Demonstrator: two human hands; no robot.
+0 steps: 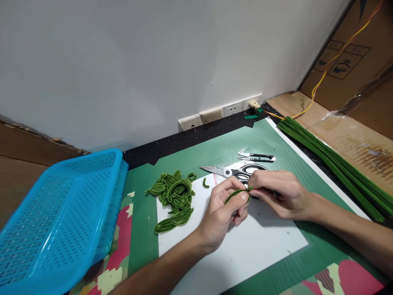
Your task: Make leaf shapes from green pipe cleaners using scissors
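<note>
Between my two hands is a bent green pipe cleaner [233, 194]. My left hand [225, 209] pinches it with thumb and fingers, while the fingertips of my right hand [278, 192] close on its end. Under and behind the hands lie scissors [227, 172] with black handles, partly covered by my fingers. To the left sits a pile of green pipe-cleaner leaf shapes [175, 192], with a few lying in front of it. One short curved green piece [205, 183] rests alone on the white sheet [211, 266].
A blue plastic basket [115, 196] stands at the left. Thread snips [258, 157] lie behind the scissors. A bundle of long green pipe cleaners [334, 168] runs along the right. Cardboard [346, 94] and a plugged-in yellow-red cord [322, 78] are at the back right.
</note>
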